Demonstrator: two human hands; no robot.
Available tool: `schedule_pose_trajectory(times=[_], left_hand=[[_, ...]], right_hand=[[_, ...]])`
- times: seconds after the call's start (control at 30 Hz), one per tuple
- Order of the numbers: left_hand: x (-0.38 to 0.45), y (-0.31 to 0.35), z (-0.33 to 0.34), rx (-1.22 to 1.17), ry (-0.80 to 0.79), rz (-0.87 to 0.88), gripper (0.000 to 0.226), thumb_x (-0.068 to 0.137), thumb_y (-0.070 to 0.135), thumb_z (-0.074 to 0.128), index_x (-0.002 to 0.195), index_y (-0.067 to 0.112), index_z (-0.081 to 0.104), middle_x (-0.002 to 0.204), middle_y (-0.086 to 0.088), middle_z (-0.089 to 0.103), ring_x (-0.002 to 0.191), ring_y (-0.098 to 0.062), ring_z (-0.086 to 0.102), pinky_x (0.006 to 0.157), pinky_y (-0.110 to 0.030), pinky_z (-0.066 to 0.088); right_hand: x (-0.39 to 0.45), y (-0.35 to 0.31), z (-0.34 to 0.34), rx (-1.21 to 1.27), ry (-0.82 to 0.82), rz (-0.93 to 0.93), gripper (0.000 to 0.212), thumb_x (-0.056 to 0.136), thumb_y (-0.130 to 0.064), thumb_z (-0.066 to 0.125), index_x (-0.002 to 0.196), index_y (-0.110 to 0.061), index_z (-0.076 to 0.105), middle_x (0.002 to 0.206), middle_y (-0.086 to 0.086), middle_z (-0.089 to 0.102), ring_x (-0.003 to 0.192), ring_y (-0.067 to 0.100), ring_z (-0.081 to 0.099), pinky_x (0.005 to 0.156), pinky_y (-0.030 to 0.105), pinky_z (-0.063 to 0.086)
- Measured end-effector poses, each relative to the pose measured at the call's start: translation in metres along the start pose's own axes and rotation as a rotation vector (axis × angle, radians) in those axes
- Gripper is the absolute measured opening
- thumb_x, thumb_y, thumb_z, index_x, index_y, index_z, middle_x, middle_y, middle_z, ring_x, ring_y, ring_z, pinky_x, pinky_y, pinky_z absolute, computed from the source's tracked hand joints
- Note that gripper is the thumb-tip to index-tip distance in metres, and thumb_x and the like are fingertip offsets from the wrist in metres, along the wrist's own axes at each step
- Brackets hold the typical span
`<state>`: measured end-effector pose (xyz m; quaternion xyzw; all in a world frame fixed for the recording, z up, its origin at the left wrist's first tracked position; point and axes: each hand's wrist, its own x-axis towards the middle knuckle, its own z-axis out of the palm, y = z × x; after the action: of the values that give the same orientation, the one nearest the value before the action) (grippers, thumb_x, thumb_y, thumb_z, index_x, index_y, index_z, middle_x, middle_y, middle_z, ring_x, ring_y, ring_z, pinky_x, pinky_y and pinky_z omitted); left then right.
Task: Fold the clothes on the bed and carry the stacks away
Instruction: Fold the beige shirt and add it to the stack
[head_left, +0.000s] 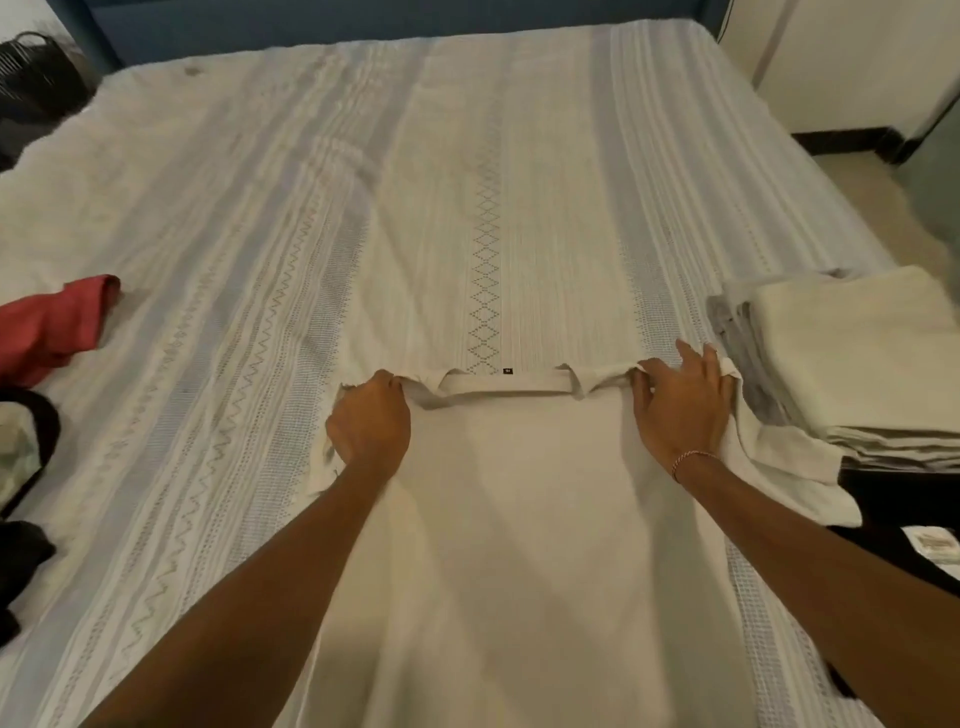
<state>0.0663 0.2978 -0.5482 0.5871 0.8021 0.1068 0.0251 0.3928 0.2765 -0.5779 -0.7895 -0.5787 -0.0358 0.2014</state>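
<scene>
A cream T-shirt (519, 519) lies spread flat on the bed (234, 234), at the middle of the near edge, collar pointing toward the headboard. The left hand (370, 423) sits at the shirt's left shoulder, its fingers (387, 382) curled and pinching the fabric at the shoulder seam. The right hand (680, 402) rests on the right shoulder, thumb gripping the seam edge while the other fingers lie spread over the sleeve; a thin bracelet (693, 460) circles that wrist. A stack of folded clothes (857, 364), cream on top with grey beneath, stands near the bed's right edge, just beside the right hand. A red garment (52, 327) lies crumpled at the left edge, with dark clothing (26, 519) below it toward the near left corner. A dark wire basket (36, 73) shows at the far left corner.
</scene>
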Motion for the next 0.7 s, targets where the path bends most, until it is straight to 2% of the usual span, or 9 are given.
schedule_pose_trajectory(times=[0.13,0.23,0.37,0.5,0.6,0.7], left_hand=[[0.029,0.005,0.017,0.083,-0.004,0.070,0.031,0.106,0.030,0.042,0.095,0.014,0.067,0.077,-0.004,0.064,0.069,-0.026,0.059,0.062,-0.035,0.041],[0.046,0.008,0.025,0.137,-0.016,0.147,0.036,0.106,0.038,0.042,0.094,0.014,0.065,0.079,-0.004,0.063,0.065,-0.024,0.055,0.060,-0.035,0.040],[0.058,0.010,0.035,0.141,-0.043,0.155,0.039,0.105,0.045,0.043,0.098,0.011,0.062,0.089,-0.007,0.065,0.072,-0.027,0.058,0.063,-0.037,0.043],[0.046,0.012,0.050,0.023,-0.020,0.116,0.030,0.106,0.031,0.048,0.115,0.003,0.052,0.108,-0.017,0.057,0.089,-0.034,0.062,0.070,-0.043,0.050],[0.034,0.009,0.055,-0.078,0.001,0.171,0.026,0.102,0.016,0.054,0.121,-0.001,0.046,0.117,-0.022,0.051,0.096,-0.034,0.058,0.076,-0.041,0.052],[0.013,-0.004,0.050,-0.086,-0.010,0.296,0.043,0.100,0.013,0.056,0.136,-0.004,0.039,0.136,-0.026,0.045,0.118,-0.039,0.054,0.102,-0.045,0.049]], right_hand=[[0.016,-0.003,0.020,0.021,-0.016,0.145,0.035,0.096,-0.045,0.059,0.102,-0.015,0.077,0.136,0.016,0.058,0.134,0.040,0.043,0.104,0.053,0.030],[0.027,-0.005,0.027,0.009,-0.036,0.222,0.045,0.093,-0.056,0.060,0.103,-0.016,0.076,0.133,0.013,0.058,0.128,0.037,0.045,0.105,0.054,0.028],[0.038,0.001,0.044,-0.093,-0.041,0.170,0.051,0.090,-0.061,0.060,0.101,-0.013,0.076,0.123,0.017,0.060,0.118,0.039,0.050,0.105,0.058,0.031],[0.034,0.004,0.059,-0.127,-0.106,0.178,0.057,0.093,-0.061,0.053,0.115,-0.008,0.060,0.123,0.022,0.055,0.118,0.040,0.049,0.108,0.065,0.028],[0.031,-0.004,0.059,-0.111,-0.185,0.220,0.063,0.097,-0.058,0.048,0.134,-0.007,0.047,0.143,0.027,0.043,0.141,0.046,0.031,0.113,0.072,0.016],[0.017,-0.011,0.049,-0.148,-0.240,0.195,0.069,0.103,-0.050,0.039,0.157,-0.010,0.024,0.162,0.030,0.017,0.151,0.049,0.007,0.115,0.073,0.006]])
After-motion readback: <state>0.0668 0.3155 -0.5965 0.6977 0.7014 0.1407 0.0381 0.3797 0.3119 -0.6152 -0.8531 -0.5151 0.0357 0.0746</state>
